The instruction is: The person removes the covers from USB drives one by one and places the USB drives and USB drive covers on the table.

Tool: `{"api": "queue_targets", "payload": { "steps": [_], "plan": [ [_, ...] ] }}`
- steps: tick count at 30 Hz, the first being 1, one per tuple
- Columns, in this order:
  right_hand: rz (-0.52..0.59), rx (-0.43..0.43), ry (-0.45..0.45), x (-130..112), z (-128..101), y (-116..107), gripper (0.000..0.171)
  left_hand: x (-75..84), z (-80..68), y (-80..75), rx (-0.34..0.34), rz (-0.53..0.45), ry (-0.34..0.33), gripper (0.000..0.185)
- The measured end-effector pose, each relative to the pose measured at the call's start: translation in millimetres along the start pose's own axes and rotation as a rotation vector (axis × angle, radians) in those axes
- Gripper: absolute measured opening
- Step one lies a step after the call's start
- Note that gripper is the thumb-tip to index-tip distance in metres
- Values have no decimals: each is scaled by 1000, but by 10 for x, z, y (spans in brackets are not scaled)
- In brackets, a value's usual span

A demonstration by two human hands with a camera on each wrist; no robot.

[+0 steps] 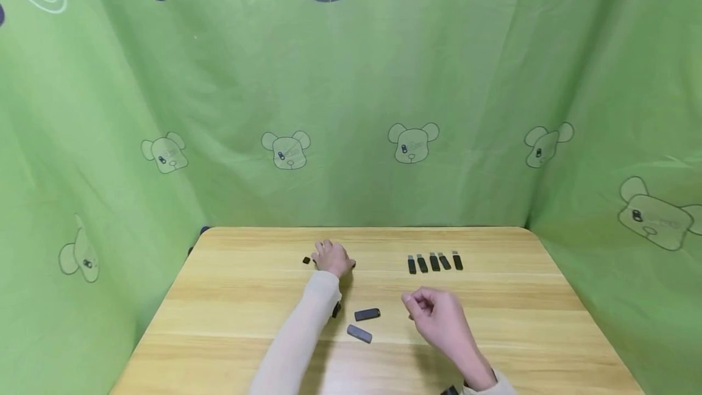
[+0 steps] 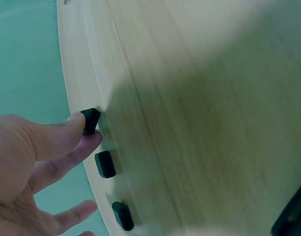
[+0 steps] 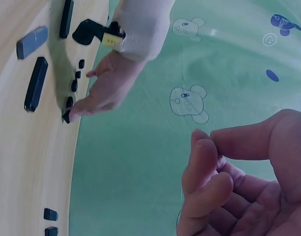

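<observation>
My left hand (image 1: 332,259), near the table's back edge, pinches a small black USB stick cap (image 2: 91,121) between thumb and forefinger. Beside it, two more black caps (image 2: 105,164) lie in a row under the spread fingers; another small cap (image 1: 306,259) sits to the left. My right hand (image 1: 437,317) is raised over the table's right half, fingers curled and thumb tip against the forefinger, with nothing visible between them. Beyond it, several black USB sticks (image 1: 435,262) stand in a row, metal plugs bare and pointing to the back.
Between the arms lie a black USB stick (image 1: 367,314) and a grey one (image 1: 359,334), no plugs showing. Another dark stick (image 3: 67,18) lies close to the left sleeve. A green printed curtain (image 1: 351,188) surrounds the wooden table (image 1: 521,322) at the back and sides.
</observation>
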State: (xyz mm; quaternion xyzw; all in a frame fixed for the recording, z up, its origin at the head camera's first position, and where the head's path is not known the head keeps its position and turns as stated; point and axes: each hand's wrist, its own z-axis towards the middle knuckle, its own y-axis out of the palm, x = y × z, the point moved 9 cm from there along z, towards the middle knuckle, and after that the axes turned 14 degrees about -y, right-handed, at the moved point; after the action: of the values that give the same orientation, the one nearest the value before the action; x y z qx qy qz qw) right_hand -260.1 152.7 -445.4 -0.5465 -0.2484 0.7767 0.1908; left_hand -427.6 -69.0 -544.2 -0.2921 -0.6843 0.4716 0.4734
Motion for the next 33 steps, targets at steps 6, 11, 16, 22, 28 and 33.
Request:
{"api": "queue_targets", "payload": {
  "steps": [6, 11, 16, 22, 28, 33],
  "plan": [
    [9, -19, 7, -15, -57, 44, 23, 23, 13, -5, 40, 25, -2, 37],
    [14, -11, 11, -16, -73, 31, 23, 33, 39, 31, 54, 80, -17, 38],
    [19, -17, 26, -1, -93, 14, 22, 48, 24, 29, 63, 114, -12, 37],
    [13, -11, 29, 9, -98, -24, 21, 54, 20, 17, 101, 139, -13, 35],
    [15, -9, 30, 11, -104, -57, 21, 65, 25, 35, 124, 151, -14, 33],
    [-6, -1, 38, 8, -102, -111, 22, 90, -27, -70, 184, 71, -20, 32]
  ]
}}
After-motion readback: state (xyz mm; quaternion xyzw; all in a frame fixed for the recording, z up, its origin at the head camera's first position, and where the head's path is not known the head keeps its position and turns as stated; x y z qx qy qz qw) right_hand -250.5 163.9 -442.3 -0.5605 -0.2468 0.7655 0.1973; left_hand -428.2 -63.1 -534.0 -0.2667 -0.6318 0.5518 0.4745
